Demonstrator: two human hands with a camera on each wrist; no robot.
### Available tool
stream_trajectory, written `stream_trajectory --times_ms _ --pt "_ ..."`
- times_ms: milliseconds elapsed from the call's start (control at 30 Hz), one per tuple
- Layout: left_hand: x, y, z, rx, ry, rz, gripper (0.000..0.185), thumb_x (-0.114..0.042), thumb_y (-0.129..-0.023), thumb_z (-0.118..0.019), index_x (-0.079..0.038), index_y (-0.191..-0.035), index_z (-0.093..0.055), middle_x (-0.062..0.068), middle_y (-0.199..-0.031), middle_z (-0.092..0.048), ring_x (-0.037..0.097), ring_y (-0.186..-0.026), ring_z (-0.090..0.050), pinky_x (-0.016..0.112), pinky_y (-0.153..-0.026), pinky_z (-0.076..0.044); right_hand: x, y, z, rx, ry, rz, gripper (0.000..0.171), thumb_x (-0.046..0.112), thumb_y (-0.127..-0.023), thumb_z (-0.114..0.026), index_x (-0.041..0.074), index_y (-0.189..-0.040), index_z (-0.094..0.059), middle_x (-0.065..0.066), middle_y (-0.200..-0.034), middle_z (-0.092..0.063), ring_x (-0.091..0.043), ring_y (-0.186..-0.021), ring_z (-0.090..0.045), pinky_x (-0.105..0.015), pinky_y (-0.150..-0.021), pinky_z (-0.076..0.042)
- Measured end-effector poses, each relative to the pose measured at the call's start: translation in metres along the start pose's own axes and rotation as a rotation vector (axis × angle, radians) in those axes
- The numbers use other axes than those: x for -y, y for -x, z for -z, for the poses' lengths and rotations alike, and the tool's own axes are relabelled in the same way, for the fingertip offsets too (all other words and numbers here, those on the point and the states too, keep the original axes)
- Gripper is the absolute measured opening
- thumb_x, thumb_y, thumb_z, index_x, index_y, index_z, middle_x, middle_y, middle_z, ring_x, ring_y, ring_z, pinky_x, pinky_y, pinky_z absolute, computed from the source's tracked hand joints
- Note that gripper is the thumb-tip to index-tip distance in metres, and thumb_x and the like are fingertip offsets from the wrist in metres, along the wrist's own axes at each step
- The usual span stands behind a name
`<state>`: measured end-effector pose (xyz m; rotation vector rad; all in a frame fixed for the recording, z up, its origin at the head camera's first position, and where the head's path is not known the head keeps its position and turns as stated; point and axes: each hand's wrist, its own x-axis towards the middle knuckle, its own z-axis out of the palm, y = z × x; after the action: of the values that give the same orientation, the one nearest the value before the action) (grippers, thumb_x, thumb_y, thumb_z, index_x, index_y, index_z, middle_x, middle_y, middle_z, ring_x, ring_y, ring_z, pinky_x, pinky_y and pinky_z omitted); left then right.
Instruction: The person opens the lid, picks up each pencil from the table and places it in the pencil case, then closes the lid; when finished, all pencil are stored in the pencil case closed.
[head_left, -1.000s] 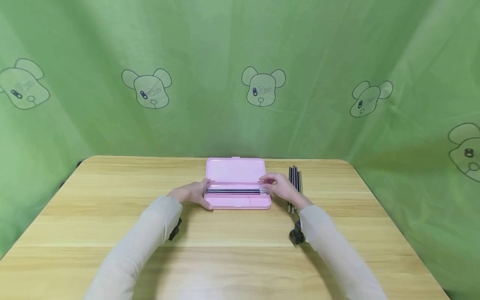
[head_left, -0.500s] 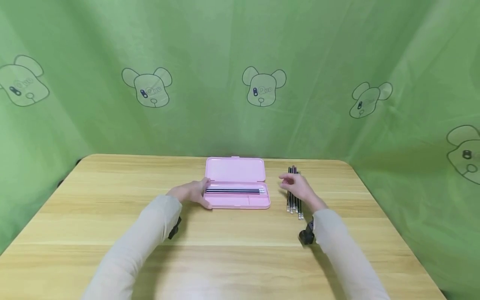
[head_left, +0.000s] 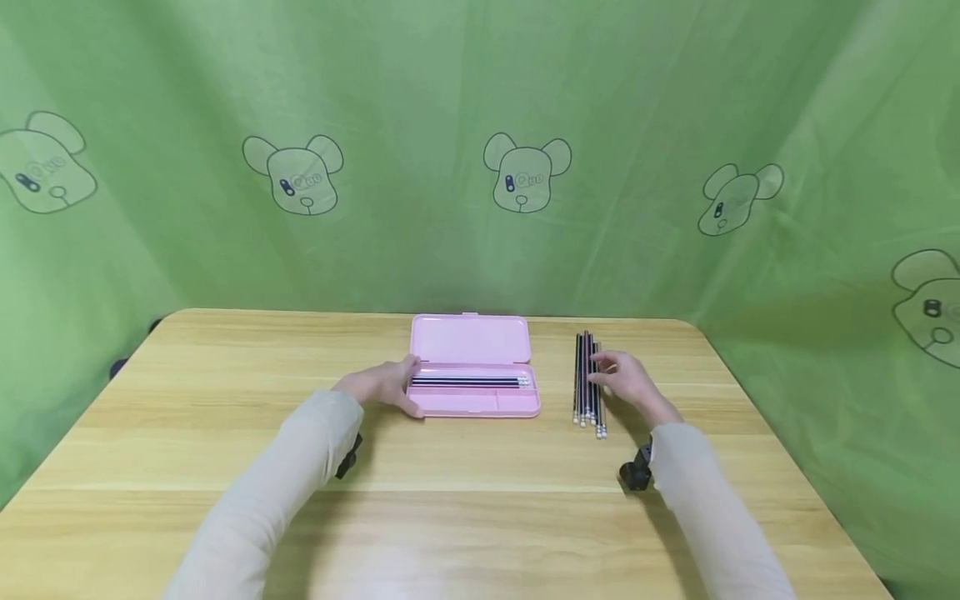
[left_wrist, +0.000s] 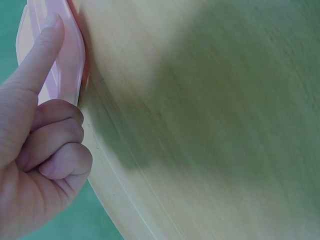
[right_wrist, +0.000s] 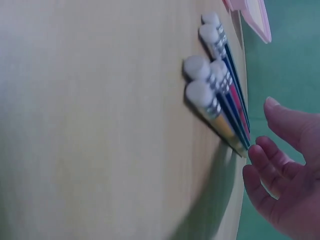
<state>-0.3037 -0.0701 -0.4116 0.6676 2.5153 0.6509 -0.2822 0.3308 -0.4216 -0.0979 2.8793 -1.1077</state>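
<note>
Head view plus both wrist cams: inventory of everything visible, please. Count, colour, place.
Pencil case: 1, pink, lying open on the table
Pencils in the case: several, exact count unclear, mostly dark, in the long compartment nearer the lid
Loose pencils: at least five, dark, red and yellowish with white erasers, right of the case
Table: 1, light wood, under everything
Curtain: green, around the table
Animal heads: five, dark outlines, printed on the curtain
Wrist cameras: 2, black, one at each wrist
Sleeves: 2, off-white, on both arms
Left hand: 1, bare, at the case's left end
Right hand: 1, bare, by the loose pencils
</note>
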Motion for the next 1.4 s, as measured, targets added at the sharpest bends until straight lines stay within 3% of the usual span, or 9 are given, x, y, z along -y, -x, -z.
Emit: stream_trajectory --times_ms 400,600,900,1133,1400 --pt "-0.003 -0.001 0.001 0.011 -0.004 0.011 0.097 -0.031 -0.071 -0.078 0.004 -0.139 -0.017 0.028 -0.141 -0.03 0.037 -0.13 -0.03 0.043 -0.11 -0.022 -0.013 0.004 0.005 0.018 0.086 -0.056 0.053 0.003 -0.083 -0.059 -0.015 -0.127 -0.038 -0.034 -0.113 -0.048 -0.045 -0.104 -0.047 -0.052 -0.091 -0.042" --pt "-0.004 -0.001 0.002 0.004 -0.017 0.012 0.097 -0.031 -0.071 -0.078 0.004 -0.138 -0.019 0.028 -0.139 -0.033 0.038 -0.128 -0.033 0.044 -0.109 -0.025 -0.008 0.003 0.007 0.045 0.09 -0.081 0.057 -0.002 -0.08 -0.056 -0.017 -0.13 -0.032 -0.034 -0.114 -0.048 -0.045 -0.105 -0.047 -0.05 -0.092 -0.043" --pt "-0.003 -0.001 0.002 0.011 -0.024 0.018 0.098 -0.033 -0.071 -0.077 0.004 -0.139 -0.018 0.028 -0.141 -0.031 0.038 -0.129 -0.032 0.043 -0.109 -0.024 -0.001 0.004 0.007 0.049 0.217 -0.154 0.051 0.001 -0.081 -0.054 -0.02 -0.125 -0.037 -0.039 -0.123 -0.041 -0.05 -0.111 -0.043 -0.055 -0.095 -0.038" --pt "-0.002 -0.001 0.001 0.01 -0.017 0.027 0.097 -0.032 -0.07 -0.078 0.004 -0.138 -0.019 0.028 -0.139 -0.033 0.037 -0.129 -0.033 0.042 -0.109 -0.024 -0.003 0.004 0.001 0.072 0.17 -0.225 0.048 0.004 -0.084 -0.053 -0.018 -0.125 -0.037 -0.038 -0.118 -0.046 -0.047 -0.103 -0.05 -0.053 -0.088 -0.045" --pt "-0.002 -0.001 0.001 0.004 -0.016 0.029 0.097 -0.032 -0.07 -0.078 0.004 -0.138 -0.019 0.027 -0.14 -0.033 0.036 -0.129 -0.033 0.042 -0.11 -0.024 -0.005 0.006 0.003 0.057 0.095 -0.233 0.049 0.001 -0.086 -0.05 -0.017 -0.128 -0.034 -0.039 -0.124 -0.04 -0.049 -0.108 -0.046 -0.052 -0.091 -0.043"
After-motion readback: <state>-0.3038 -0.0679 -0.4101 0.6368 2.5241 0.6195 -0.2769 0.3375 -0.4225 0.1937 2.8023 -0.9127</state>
